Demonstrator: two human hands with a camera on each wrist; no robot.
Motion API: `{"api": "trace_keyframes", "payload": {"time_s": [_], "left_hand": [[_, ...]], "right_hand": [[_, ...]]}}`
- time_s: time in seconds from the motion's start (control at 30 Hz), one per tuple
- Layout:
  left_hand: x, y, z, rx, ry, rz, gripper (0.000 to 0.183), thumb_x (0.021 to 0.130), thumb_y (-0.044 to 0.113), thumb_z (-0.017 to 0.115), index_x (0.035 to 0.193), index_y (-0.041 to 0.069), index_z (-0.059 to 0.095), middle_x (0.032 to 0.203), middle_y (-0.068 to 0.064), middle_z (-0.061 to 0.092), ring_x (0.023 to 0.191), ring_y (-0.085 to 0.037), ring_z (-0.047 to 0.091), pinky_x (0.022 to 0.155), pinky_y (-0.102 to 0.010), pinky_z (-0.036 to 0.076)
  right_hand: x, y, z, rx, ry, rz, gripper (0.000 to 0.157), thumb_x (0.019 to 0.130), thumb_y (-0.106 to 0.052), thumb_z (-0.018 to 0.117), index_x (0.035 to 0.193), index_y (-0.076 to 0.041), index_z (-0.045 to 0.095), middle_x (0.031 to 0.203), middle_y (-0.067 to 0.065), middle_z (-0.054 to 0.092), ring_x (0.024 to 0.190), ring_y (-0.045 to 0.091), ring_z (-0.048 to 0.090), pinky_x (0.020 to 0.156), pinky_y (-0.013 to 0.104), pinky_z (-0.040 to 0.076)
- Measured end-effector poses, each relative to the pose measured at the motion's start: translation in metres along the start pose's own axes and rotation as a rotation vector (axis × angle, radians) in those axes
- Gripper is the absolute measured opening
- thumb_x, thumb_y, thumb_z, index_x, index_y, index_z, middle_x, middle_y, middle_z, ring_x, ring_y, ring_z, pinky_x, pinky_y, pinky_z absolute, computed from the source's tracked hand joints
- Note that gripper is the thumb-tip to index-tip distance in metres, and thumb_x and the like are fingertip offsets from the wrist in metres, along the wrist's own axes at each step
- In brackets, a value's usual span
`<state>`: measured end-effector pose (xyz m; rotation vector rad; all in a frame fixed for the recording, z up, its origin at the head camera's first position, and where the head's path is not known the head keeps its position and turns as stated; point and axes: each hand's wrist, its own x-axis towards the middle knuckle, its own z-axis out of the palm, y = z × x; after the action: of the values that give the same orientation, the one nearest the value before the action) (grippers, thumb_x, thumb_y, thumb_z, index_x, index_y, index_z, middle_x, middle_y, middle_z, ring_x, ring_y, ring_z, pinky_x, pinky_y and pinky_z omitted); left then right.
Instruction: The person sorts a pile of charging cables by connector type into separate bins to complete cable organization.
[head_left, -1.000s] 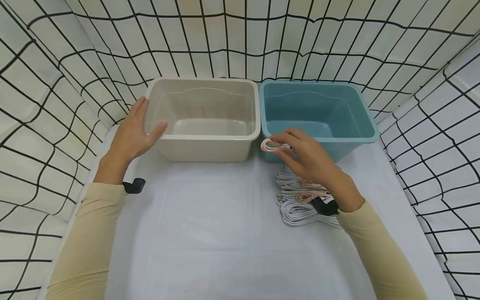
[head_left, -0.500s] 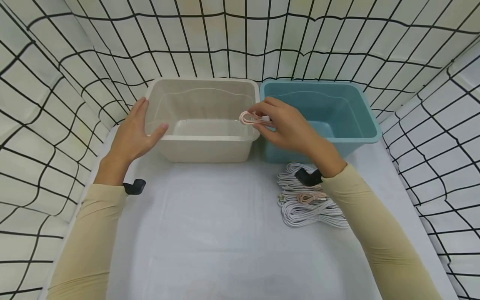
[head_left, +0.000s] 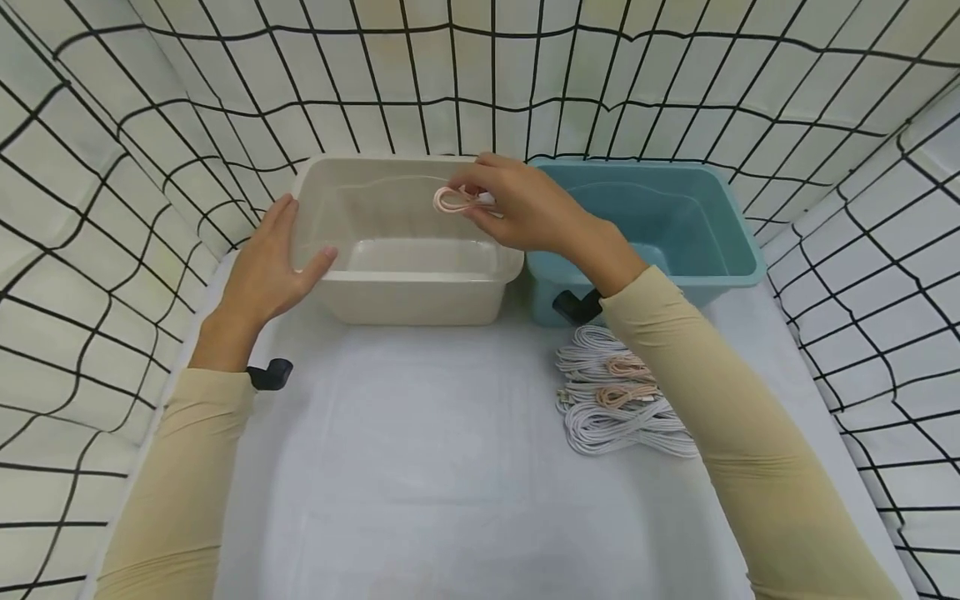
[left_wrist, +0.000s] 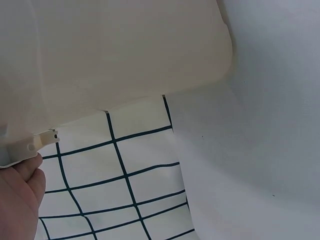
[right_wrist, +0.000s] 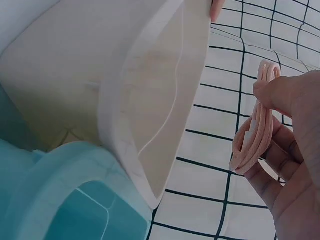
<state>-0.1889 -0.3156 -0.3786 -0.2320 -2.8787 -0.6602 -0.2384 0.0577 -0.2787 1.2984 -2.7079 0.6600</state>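
My right hand (head_left: 521, 202) pinches a coiled pink cable (head_left: 452, 200) between thumb and fingers, above the right part of the beige bin (head_left: 412, 300). The right wrist view shows the cable (right_wrist: 255, 137) as a flattened loop, with a small white piece against it. My left hand (head_left: 262, 271) rests at the bin's front left corner, fingers fairly straight along the outer side and thumb over the front rim. In the left wrist view, its fingers (left_wrist: 32, 175) touch the underside of the rim.
A teal bin (head_left: 645, 281) stands right beside the beige one. In front of it lies a pile of coiled white cables (head_left: 600, 425), with pink cable coils (head_left: 618, 394) among them. Black wire mesh (head_left: 491, 71) walls the white-covered table (head_left: 420, 467) at back and sides.
My right hand has carried the pink cable left and away from me, from the teal bin's front edge to over the beige bin. The left hand has stayed put.
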Motion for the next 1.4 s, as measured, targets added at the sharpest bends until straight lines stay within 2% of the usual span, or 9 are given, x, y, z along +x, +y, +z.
{"api": "trace_keyframes", "payload": {"time_s": [0.07, 0.23, 0.3, 0.4, 0.7, 0.93, 1.07, 1.2, 1.4], "left_hand": [[0.001, -0.001, -0.001, 0.003, 0.009, 0.006, 0.094, 0.100, 0.058, 0.051, 0.168, 0.002, 0.018, 0.175, -0.020, 0.019, 0.154, -0.049, 0.031, 0.118, -0.073, 0.030], [0.000, 0.000, -0.003, -0.014, 0.012, -0.001, 0.094, 0.100, 0.058, 0.050, 0.169, 0.003, 0.018, 0.175, -0.019, 0.018, 0.156, -0.048, 0.028, 0.119, -0.073, 0.028], [-0.001, 0.000, -0.002, -0.018, 0.010, -0.005, 0.094, 0.100, 0.059, 0.050, 0.169, 0.003, 0.018, 0.175, -0.019, 0.018, 0.156, -0.048, 0.028, 0.119, -0.073, 0.028], [-0.002, 0.001, -0.001, -0.017, 0.009, -0.006, 0.094, 0.100, 0.059, 0.049, 0.168, 0.003, 0.019, 0.175, -0.019, 0.018, 0.156, -0.049, 0.028, 0.119, -0.073, 0.028], [-0.003, 0.001, -0.001, -0.006, 0.009, -0.015, 0.093, 0.100, 0.058, 0.049, 0.168, 0.003, 0.018, 0.175, -0.019, 0.018, 0.155, -0.049, 0.030, 0.118, -0.074, 0.030], [-0.002, 0.004, 0.000, -0.022, -0.001, -0.021, 0.093, 0.100, 0.057, 0.050, 0.169, 0.004, 0.018, 0.176, -0.016, 0.016, 0.156, -0.049, 0.028, 0.118, -0.074, 0.029], [-0.001, 0.003, 0.004, -0.023, 0.001, -0.027, 0.092, 0.100, 0.057, 0.050, 0.169, 0.004, 0.019, 0.176, -0.017, 0.017, 0.154, -0.050, 0.030, 0.116, -0.075, 0.031], [-0.003, 0.001, 0.005, -0.009, 0.018, -0.046, 0.090, 0.100, 0.055, 0.051, 0.168, 0.004, 0.021, 0.176, -0.016, 0.018, 0.153, -0.051, 0.033, 0.114, -0.076, 0.033], [-0.003, 0.004, 0.002, -0.008, 0.024, -0.043, 0.090, 0.099, 0.054, 0.051, 0.169, 0.006, 0.022, 0.176, -0.015, 0.018, 0.152, -0.052, 0.034, 0.114, -0.076, 0.033]], "right_hand": [[0.010, -0.001, -0.001, -0.009, 0.006, -0.007, 0.040, 0.104, -0.022, 0.066, 0.142, -0.008, 0.065, 0.123, 0.011, 0.065, 0.112, 0.024, 0.063, 0.093, 0.039, 0.054], [0.022, -0.002, 0.001, -0.059, 0.060, -0.001, 0.065, 0.103, -0.036, 0.069, 0.156, -0.004, 0.049, 0.146, 0.016, 0.055, 0.133, 0.029, 0.054, 0.114, 0.043, 0.043], [0.019, -0.002, 0.002, -0.077, 0.069, 0.003, 0.066, 0.102, -0.036, 0.069, 0.157, -0.006, 0.048, 0.151, 0.015, 0.052, 0.138, 0.030, 0.052, 0.118, 0.046, 0.039], [0.005, -0.004, 0.004, -0.085, 0.073, -0.014, 0.059, 0.103, -0.031, 0.068, 0.154, -0.006, 0.053, 0.149, 0.014, 0.054, 0.136, 0.031, 0.053, 0.115, 0.047, 0.041], [-0.057, 0.000, 0.004, -0.100, 0.100, -0.054, 0.047, 0.103, -0.027, 0.069, 0.144, -0.007, 0.062, 0.142, 0.015, 0.060, 0.123, 0.035, 0.060, 0.103, 0.051, 0.049], [-0.119, 0.006, 0.009, -0.077, 0.110, -0.041, 0.037, 0.098, -0.018, 0.076, 0.131, -0.003, 0.070, 0.129, 0.014, 0.067, 0.115, 0.034, 0.066, 0.097, 0.050, 0.055], [-0.155, 0.012, 0.015, -0.070, 0.150, -0.026, 0.038, 0.095, -0.015, 0.079, 0.129, -0.004, 0.070, 0.132, 0.017, 0.064, 0.119, 0.035, 0.065, 0.096, 0.050, 0.056], [-0.188, 0.020, 0.021, -0.079, 0.185, 0.015, 0.043, 0.092, -0.014, 0.082, 0.132, -0.004, 0.069, 0.136, 0.019, 0.060, 0.120, 0.036, 0.063, 0.094, 0.050, 0.056], [-0.237, 0.028, 0.029, -0.097, 0.178, 0.122, 0.042, 0.087, -0.008, 0.084, 0.126, -0.004, 0.071, 0.123, 0.012, 0.067, 0.113, 0.032, 0.066, 0.089, 0.050, 0.057]]}}
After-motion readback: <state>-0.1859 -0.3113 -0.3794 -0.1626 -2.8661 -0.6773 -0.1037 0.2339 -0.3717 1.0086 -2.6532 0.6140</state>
